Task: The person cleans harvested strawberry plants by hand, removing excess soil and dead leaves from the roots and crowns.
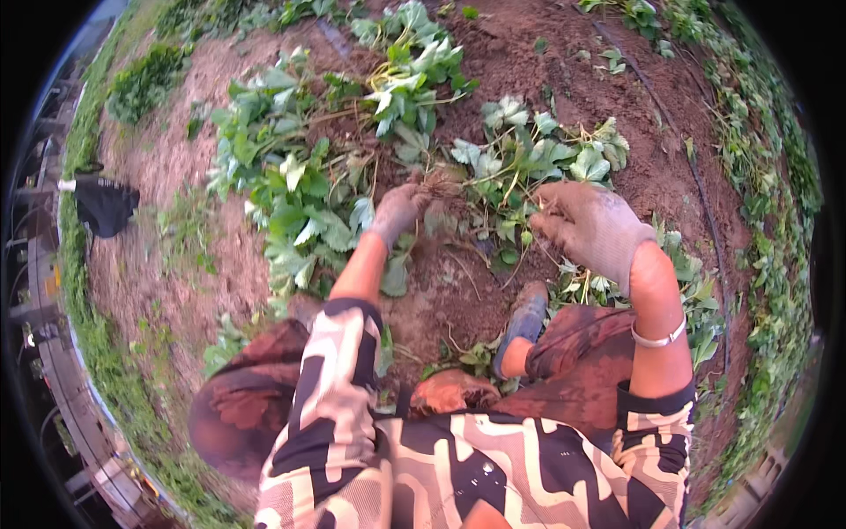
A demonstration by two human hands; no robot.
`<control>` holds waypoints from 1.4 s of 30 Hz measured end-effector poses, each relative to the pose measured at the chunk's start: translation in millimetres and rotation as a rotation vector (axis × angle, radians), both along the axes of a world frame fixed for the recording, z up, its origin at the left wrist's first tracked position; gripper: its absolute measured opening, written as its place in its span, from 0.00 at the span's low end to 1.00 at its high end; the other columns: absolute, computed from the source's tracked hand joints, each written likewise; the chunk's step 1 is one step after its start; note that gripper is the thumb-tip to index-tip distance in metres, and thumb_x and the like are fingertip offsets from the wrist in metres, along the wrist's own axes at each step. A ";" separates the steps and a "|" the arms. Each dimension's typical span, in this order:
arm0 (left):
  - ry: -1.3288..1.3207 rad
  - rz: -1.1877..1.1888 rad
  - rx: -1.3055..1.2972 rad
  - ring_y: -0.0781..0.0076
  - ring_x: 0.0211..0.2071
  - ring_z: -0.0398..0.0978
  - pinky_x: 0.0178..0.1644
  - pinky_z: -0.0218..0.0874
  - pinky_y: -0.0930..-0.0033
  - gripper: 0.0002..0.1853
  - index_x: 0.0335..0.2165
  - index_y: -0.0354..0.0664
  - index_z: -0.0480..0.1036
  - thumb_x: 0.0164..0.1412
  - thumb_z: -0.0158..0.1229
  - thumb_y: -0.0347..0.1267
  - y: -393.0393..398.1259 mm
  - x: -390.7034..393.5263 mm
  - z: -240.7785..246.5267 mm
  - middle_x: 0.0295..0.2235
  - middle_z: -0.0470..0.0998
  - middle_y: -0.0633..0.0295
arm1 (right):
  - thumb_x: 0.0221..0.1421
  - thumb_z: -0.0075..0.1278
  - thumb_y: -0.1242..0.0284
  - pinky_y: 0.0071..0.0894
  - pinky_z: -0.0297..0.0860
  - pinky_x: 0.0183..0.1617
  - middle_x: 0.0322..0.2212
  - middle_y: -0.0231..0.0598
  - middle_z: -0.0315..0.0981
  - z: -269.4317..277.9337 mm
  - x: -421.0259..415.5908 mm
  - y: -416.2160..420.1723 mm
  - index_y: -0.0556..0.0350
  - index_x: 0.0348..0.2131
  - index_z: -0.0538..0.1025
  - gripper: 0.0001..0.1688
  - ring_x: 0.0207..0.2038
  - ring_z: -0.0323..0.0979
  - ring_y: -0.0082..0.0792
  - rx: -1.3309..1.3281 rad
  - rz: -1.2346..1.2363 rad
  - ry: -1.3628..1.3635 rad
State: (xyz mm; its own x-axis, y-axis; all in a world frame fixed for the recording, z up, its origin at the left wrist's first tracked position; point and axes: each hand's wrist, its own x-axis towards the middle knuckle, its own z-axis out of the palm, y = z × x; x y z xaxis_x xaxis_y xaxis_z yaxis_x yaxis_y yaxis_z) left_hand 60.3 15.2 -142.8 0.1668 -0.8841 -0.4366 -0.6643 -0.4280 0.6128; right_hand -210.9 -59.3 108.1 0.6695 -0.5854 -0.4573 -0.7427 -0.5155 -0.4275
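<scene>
My left hand [398,210], in a soiled knit glove, has its fingertips closed on a tangle of brown roots [441,186]. Stems run from near these roots to the leafy plants [512,155] on the right, which look like strawberry plants. My right hand [588,225], gloved too, hovers with bent fingers just right of those stems. Whether it grips anything is hidden by the fingers and blur. A dense heap of uprooted-looking leafy plants [297,192] lies left of my left hand. Bare reddish soil [436,284] shows below both hands.
Another leafy clump [413,66] lies farther ahead. A thin dark irrigation line [704,192] runs along the soil at right, beside a green plant row [760,218]. My shoe [525,317] rests under my right arm. Some black cloth or plastic [106,205] is at far left.
</scene>
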 end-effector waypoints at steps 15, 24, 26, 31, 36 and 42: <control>1.016 0.055 -0.209 0.75 0.46 0.73 0.51 0.65 0.71 0.23 0.56 0.34 0.64 0.63 0.52 0.28 -11.4 -26.7 139.0 0.47 0.75 0.59 | 0.56 0.53 0.64 0.40 0.69 0.38 0.31 0.48 0.73 -25.0 14.9 -22.4 0.58 0.39 0.74 0.17 0.33 0.74 0.48 -0.160 -0.253 -0.628; 1.083 0.045 -0.341 0.65 0.43 0.74 0.51 0.64 0.64 0.22 0.53 0.27 0.63 0.63 0.49 0.30 -0.9 -40.5 154.7 0.43 0.75 0.54 | 0.55 0.54 0.68 0.31 0.68 0.51 0.46 0.46 0.72 -38.0 29.4 -14.5 0.58 0.53 0.69 0.28 0.47 0.72 0.35 0.288 -0.279 -0.762; 1.147 0.015 -0.366 0.64 0.36 0.74 0.45 0.65 0.63 0.20 0.49 0.29 0.65 0.63 0.48 0.34 0.0 -44.9 153.6 0.36 0.75 0.55 | 0.54 0.54 0.70 0.31 0.68 0.52 0.47 0.45 0.72 -39.2 26.9 -21.9 0.57 0.53 0.69 0.27 0.48 0.72 0.36 0.148 -0.204 -0.740; 1.568 0.075 -0.229 0.64 0.26 0.71 0.33 0.65 0.62 0.21 0.44 0.33 0.67 0.63 0.48 0.41 6.4 -60.0 169.6 0.26 0.72 0.58 | 0.56 0.51 0.70 0.34 0.68 0.51 0.46 0.46 0.72 -38.6 34.5 -19.8 0.57 0.51 0.71 0.23 0.46 0.73 0.39 0.183 -0.114 -0.735; 1.463 0.168 -0.273 0.72 0.26 0.71 0.32 0.65 0.71 0.16 0.43 0.34 0.68 0.66 0.47 0.37 5.2 -60.6 172.7 0.26 0.73 0.61 | 0.54 0.48 0.68 0.37 0.70 0.47 0.37 0.48 0.77 -32.0 34.5 -19.1 0.54 0.45 0.74 0.18 0.41 0.76 0.46 0.138 -0.085 -0.381; 1.274 0.320 -0.343 0.72 0.31 0.76 0.38 0.70 0.71 0.15 0.45 0.33 0.69 0.67 0.49 0.34 5.5 -21.0 153.1 0.33 0.77 0.59 | 0.64 0.40 0.64 0.45 0.70 0.48 0.40 0.50 0.75 -18.3 -1.9 -62.0 0.48 0.45 0.74 0.15 0.42 0.75 0.49 -0.446 -0.505 -0.130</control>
